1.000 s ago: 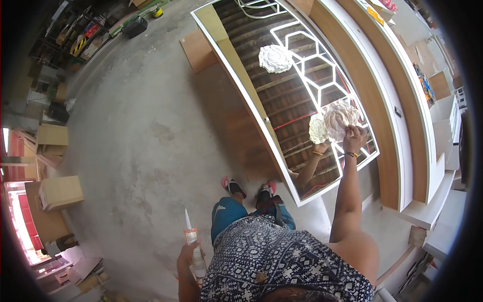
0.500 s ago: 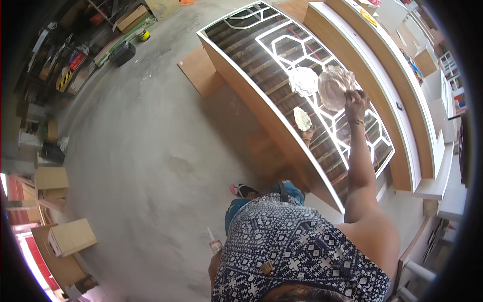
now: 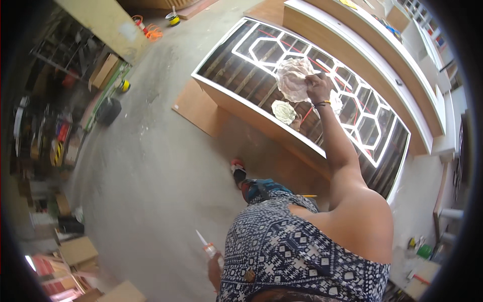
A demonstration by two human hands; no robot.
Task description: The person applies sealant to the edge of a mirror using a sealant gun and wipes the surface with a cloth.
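My right hand (image 3: 318, 88), arm stretched forward, grips the edge of a round, ruffled, off-white rosette-like piece (image 3: 293, 86). It is held above a glossy mirrored panel (image 3: 221, 63) with white hexagon lattice lines and a white border. In the mirror, a smaller-looking rosette (image 3: 284, 111) with a hand beside it appears to be a reflection. Another whitish piece (image 3: 336, 103) shows partly behind my right wrist. Low at my left side, my left hand (image 3: 215, 269) is closed around a sealant cartridge (image 3: 210, 249) with a long pointed nozzle; the cartridge's lower end is hidden.
The panel forms the top of a wooden box-like frame (image 3: 251, 117). Long white-edged wooden panels (image 3: 347, 55) lie beyond it to the right. A brown board (image 3: 198, 111) rests at its left. Shelving with tools (image 3: 55, 136) and a black case (image 3: 108, 111) line the far left.
My view has turned and shifted. My right hand has carried the rosette leftward across the panel, uncovering more lattice on the right. My left hand still holds the cartridge, now more in view.
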